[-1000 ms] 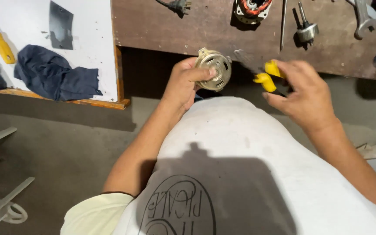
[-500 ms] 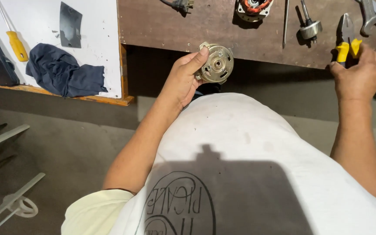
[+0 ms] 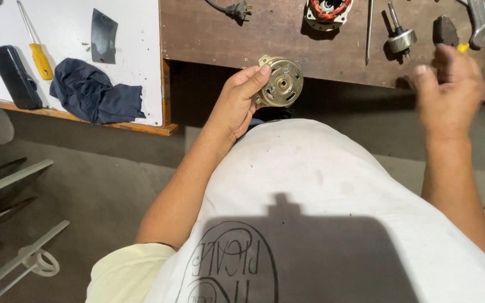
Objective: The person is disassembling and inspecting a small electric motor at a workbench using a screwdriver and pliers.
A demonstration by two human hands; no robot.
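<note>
The round, brass-coloured metal motor housing with a central shaft hole sits in the left hand, held up just in front of the near edge of the dark brown wooden worktop. The fingers wrap its left rim, thumb across the top, a firm grasp. By my reading, the step in hand is work on this housing, with a tool exchange under way; the next move calls for the housing to be held steady. The right hand hovers blurred over the worktop's right part, fingers loosely spread and apparently holding nothing, near a yellow-tipped tool and a steel spanner. A copper-wound stator lies further back. Left, a dark blue cloth rests on a white board.
</note>
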